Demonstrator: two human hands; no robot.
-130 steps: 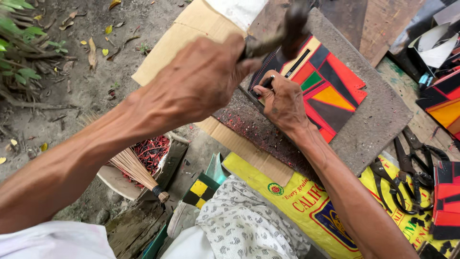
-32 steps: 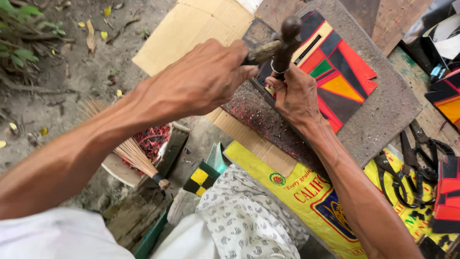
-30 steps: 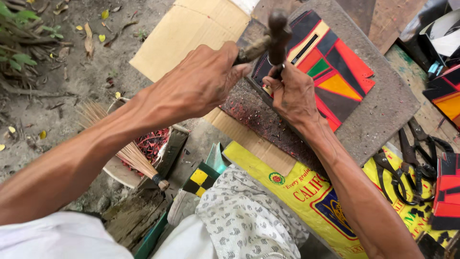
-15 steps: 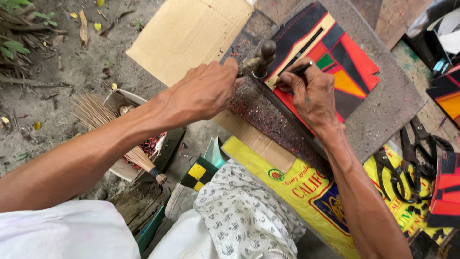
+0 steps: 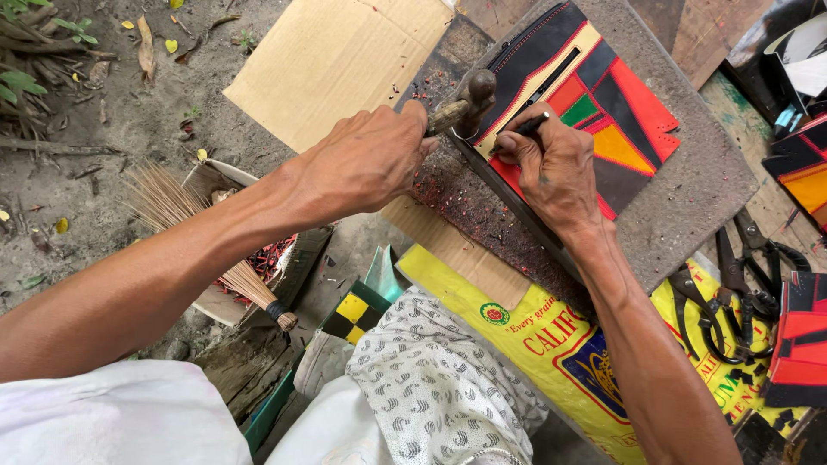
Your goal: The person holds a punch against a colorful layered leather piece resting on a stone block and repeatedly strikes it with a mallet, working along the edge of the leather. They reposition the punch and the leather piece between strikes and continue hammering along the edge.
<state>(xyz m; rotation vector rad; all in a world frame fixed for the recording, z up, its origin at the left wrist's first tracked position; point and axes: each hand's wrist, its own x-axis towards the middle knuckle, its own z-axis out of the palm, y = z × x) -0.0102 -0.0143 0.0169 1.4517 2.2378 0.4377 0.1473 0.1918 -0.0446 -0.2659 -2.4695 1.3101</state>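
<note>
- At the top middle of the view, the left hand [image 5: 362, 164] has its grip closed round the wooden handle of a hammer [image 5: 465, 102]; the dark metal head sits just above the near edge of the pouch.
- Just beside it, the right hand [image 5: 556, 168] pinches a thin dark punch [image 5: 532, 125] between thumb and fingers — its tip is down on the pouch, close under the hammer head.
- That pouch [image 5: 603, 112] is a flat patchwork piece in black, red, orange, yellow and green, with a dark slot along its cream strip; it lies on the grey slab and the right hand rests on its lower corner.
- Beneath it, the slab [image 5: 698, 207] serves as the worktop — a rough grey board, its left part strewn with small red and dark scraps.
- Left of the slab lies a sheet of cardboard [image 5: 336, 60] on the bare ground.
- Lower left, a small broom [image 5: 202, 232] of pale straws lies across a tray holding red scraps.
- Near the person's knee, a yellow printed sack [image 5: 551, 344] is spread under the slab's near edge.
- Far right, black scissors [image 5: 732, 293] lie on the sack, next to more coloured patchwork pieces [image 5: 797, 344].
</note>
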